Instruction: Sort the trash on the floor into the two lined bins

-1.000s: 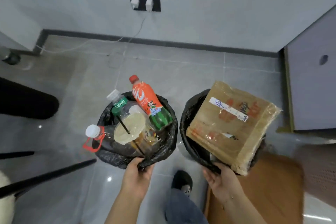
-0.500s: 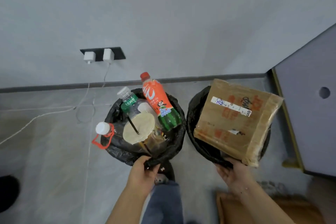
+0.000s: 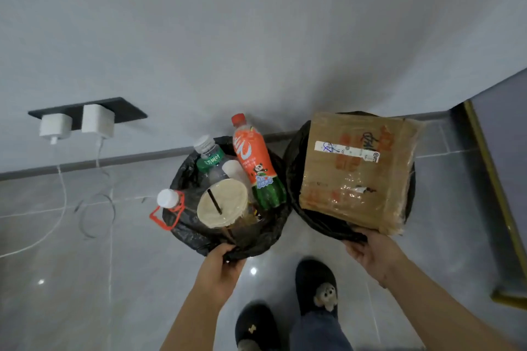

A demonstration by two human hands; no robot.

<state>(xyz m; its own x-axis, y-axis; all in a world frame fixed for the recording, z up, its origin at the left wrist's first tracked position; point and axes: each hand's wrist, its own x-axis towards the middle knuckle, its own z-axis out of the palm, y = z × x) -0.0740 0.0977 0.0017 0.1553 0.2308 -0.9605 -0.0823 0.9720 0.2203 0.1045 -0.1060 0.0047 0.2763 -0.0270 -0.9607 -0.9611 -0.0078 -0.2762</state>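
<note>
Two bins lined with black bags hang in front of me. My left hand grips the near rim of the left bin. That bin holds an orange soda bottle, a green-labelled water bottle, a lidded drink cup with a straw, and a white-capped bottle with a red handle. My right hand grips the near rim of the right bin. A flattened cardboard box lies across that bin's top.
A grey wall stands close ahead, with a black socket plate carrying two white chargers. Their white cables trail over the tiled floor at left. A grey cabinet with a gold edge stands at right. My dark slippers are below.
I have moved closer to the wall with both bins in hand. The wall and socket plate now fill more of the view. Both grips are unchanged.
</note>
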